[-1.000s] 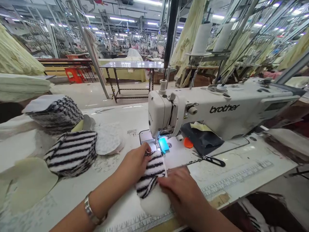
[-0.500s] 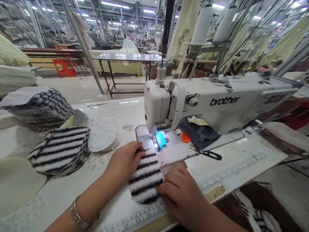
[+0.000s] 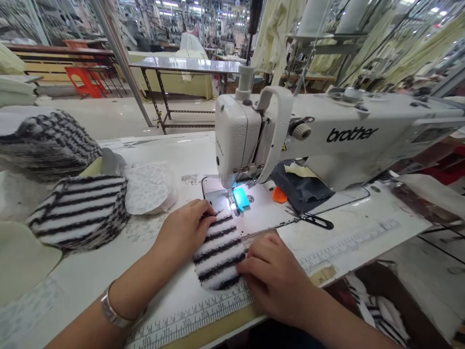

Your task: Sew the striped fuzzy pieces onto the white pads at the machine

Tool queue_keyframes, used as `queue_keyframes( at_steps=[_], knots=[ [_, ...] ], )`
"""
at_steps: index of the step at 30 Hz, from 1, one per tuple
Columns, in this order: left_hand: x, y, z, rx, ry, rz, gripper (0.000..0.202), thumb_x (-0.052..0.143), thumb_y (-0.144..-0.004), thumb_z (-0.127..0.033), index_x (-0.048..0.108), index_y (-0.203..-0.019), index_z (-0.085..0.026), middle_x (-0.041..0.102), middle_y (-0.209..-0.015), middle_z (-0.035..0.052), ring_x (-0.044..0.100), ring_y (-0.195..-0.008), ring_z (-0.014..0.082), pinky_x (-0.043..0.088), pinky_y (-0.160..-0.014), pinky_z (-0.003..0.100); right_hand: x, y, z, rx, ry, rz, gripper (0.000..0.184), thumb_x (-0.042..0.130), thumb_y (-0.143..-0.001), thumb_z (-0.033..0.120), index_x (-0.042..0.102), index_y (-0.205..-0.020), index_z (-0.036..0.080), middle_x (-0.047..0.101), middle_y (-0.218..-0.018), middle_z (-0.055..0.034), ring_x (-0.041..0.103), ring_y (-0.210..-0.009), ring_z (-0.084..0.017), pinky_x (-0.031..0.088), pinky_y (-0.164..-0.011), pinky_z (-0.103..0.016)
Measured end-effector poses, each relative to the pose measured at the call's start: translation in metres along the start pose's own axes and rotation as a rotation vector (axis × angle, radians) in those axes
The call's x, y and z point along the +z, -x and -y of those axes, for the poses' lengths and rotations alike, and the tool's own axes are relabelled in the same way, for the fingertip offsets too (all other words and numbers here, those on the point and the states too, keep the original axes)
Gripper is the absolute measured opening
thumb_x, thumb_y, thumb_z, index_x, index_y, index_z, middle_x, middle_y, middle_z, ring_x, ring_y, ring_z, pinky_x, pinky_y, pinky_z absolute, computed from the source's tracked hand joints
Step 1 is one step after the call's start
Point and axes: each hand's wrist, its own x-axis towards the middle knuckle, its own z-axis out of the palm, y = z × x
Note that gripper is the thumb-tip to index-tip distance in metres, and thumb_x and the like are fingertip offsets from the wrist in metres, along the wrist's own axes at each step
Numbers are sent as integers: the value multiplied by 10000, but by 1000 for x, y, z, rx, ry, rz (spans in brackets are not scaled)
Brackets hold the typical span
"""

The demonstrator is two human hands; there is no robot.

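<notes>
A black-and-white striped fuzzy fabric piece (image 3: 221, 254) lies flat on the sewing table, its far end close to the presser foot (image 3: 231, 199). At its upper left edge, the fingers of my left hand (image 3: 189, 225) are closed on the cloth near the needle plate. My right hand (image 3: 271, 271) pinches the lower right edge between thumb and curled fingers. Over the far end stands the white sewing machine (image 3: 250, 135), its lamp lighting the needle area. A bright blue guide piece (image 3: 241, 198) sits right beside the foot.
Stacked striped pieces (image 3: 85, 211) and white patterned pieces (image 3: 147, 186) are at the left. Thread snips (image 3: 316, 221), an orange bit (image 3: 279, 194) and dark cloth (image 3: 300, 186) rest under the machine arm. A printed ruler (image 3: 189, 317) runs along the front edge.
The camera view has shifted, so the scene sits higher in the picture. Both hands keep their hold, and the striped piece stays almost in place against the machine.
</notes>
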Motion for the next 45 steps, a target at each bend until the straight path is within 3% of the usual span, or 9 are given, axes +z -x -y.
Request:
queue_keyframes(
  at_steps=[13, 26, 32, 38, 45],
  knots=[
    [0, 2, 2, 0, 11, 6, 127, 420, -841, -234, 543, -813, -222, 625, -828, -11, 571, -749, 171, 401, -653, 288, 0, -2, 1, -92, -23, -51, 159, 480, -768, 83, 610, -815, 161, 505, -678, -8, 434, -646, -146, 265, -640, -317],
    [2, 3, 8, 20, 14, -6, 136, 405, -831, -285, 526, -809, -226, 613, -810, -5, 569, -727, 180, 402, -642, 303, 4, 3, -3, -87, 31, -81, 148, 491, -749, 100, 620, -787, 162, 500, -661, 1, 419, -630, -135, 249, -616, -310],
    [4, 2, 8, 31, -7, -19, 137, 404, -834, -276, 529, -810, -226, 608, -823, -6, 565, -715, 177, 403, -639, 305, 2, 5, -5, -68, 19, -24, 152, 499, -758, 114, 628, -815, 170, 517, -686, 1, 432, -653, -141, 266, -642, -319],
    [4, 4, 7, 51, -17, -17, 133, 395, -845, -242, 518, -805, -216, 597, -823, -3, 560, -730, 172, 406, -640, 295, -12, 6, -13, -49, -29, -3, 175, 475, -834, 117, 637, -884, 159, 502, -665, -8, 438, -652, -144, 287, -650, -316],
    [3, 3, 3, 57, -36, -19, 129, 397, -846, -201, 519, -804, -211, 586, -820, -3, 552, -714, 169, 405, -626, 295, -12, 3, -12, -162, 35, 29, 167, 490, -822, 115, 627, -909, 154, 486, -642, -1, 401, -636, -143, 298, -663, -322]
  ],
)
